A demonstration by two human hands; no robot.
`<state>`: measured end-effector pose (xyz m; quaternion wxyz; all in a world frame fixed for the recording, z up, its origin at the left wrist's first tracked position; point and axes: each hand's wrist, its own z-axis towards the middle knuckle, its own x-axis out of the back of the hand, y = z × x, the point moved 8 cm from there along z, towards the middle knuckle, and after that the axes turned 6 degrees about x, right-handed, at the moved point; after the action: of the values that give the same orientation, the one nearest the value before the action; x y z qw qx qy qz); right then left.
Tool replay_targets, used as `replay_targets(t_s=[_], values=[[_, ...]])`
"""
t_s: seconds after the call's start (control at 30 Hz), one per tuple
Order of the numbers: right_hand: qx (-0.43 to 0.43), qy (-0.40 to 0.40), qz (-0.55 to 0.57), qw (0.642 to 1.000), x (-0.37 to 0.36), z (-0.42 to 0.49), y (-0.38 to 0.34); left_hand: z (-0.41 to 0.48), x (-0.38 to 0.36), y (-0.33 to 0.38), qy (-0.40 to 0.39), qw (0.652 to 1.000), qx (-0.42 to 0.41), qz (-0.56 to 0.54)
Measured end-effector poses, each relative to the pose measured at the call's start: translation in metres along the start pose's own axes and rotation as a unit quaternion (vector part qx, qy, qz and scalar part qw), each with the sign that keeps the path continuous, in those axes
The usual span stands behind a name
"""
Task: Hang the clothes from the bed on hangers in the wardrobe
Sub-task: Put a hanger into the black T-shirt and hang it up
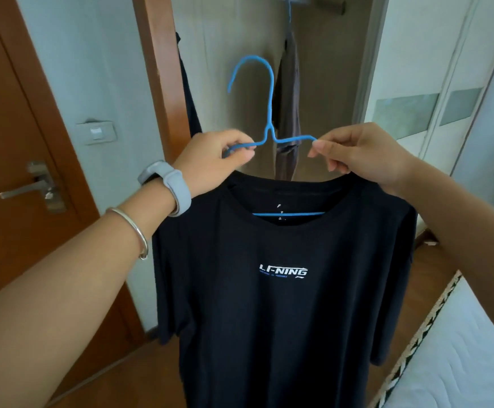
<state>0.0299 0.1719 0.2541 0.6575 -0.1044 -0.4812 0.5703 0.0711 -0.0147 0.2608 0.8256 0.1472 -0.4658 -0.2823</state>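
A black T-shirt with a white chest logo hangs on a blue wire hanger, held up before an open wardrobe. The left hand pinches the hanger's left shoulder; the right hand grips its right shoulder and the collar. Bed at lower right.

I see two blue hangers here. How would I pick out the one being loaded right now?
Look at the open wardrobe in the centre. In front of it the left hand and right hand hold up a black T-shirt; the blue hanger runs through its collar, hook free in the air. The other hanger hangs high inside, carrying a grey-brown garment.
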Motion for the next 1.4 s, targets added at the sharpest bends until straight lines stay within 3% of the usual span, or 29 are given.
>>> replay_targets(t_s=[0.37, 0.63, 0.77, 0.9, 1.07, 1.17, 1.27, 1.4], values=[[-0.085, 0.105, -0.134, 0.982, 0.022, 0.062, 0.019, 0.095, -0.030, -0.030, -0.032, 0.990, -0.039, -0.131], [-0.119, 0.174, -0.125, 0.970, 0.072, 0.086, 0.054, 0.133, -0.057, -0.022, 0.098, 0.975, -0.113, -0.163], [-0.105, 0.190, -0.112, 0.970, 0.069, 0.119, 0.083, 0.172, -0.097, -0.022, 0.024, 0.972, -0.056, -0.227], [-0.074, 0.131, -0.080, 0.985, 0.054, 0.174, 0.109, 0.230, -0.141, -0.025, -0.023, 0.969, 0.012, -0.246], [-0.053, 0.031, 0.154, 0.986, 0.053, 0.245, 0.142, 0.317, -0.154, -0.039, 0.049, 0.947, 0.073, -0.308], [-0.038, -0.045, 0.208, 0.976, 0.058, 0.282, 0.148, 0.362, -0.150, -0.047, 0.106, 0.935, 0.103, -0.322], [-0.001, -0.055, 0.172, 0.984, 0.061, 0.316, 0.153, 0.403, -0.130, -0.059, 0.164, 0.934, 0.111, -0.298], [0.087, -0.014, -0.078, 0.993, 0.064, 0.354, 0.162, 0.460, -0.092, -0.080, 0.202, 0.935, 0.135, -0.259]])
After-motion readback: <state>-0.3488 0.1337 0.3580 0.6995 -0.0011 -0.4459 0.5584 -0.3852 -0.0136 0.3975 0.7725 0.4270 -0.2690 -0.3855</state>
